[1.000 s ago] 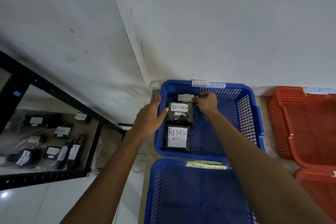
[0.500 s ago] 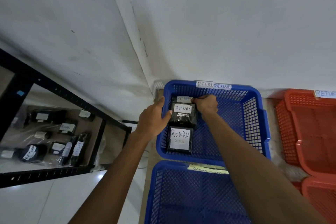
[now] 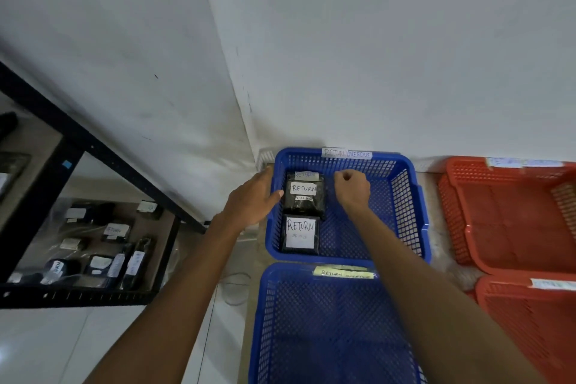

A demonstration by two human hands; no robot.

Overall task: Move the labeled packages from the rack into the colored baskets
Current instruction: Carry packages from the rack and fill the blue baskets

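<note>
Near blue basket (image 3: pixel 327 321): bare mesh
Front RETURN package (image 3: pixel 300 234): flat in far blue basket (image 3: pixel 414 212), by its left wall
Left hand (image 3: pixel 252 199): fingers straight over the left rim, thumb tip beside middle package (image 3: pixel 304 196)
Right hand (image 3: pixel 353 188): curled in a fist, gripping nothing, just right of rear package (image 3: pixel 307 175)
Rack (image 3: pixel 93 293): more labeled packages (image 3: pixel 115 231), far left

Two white walls (image 3: pixel 374 40) meet in a scuffed corner; pale glossy floor tiles (image 3: pixel 46 352) catch the light.
</note>
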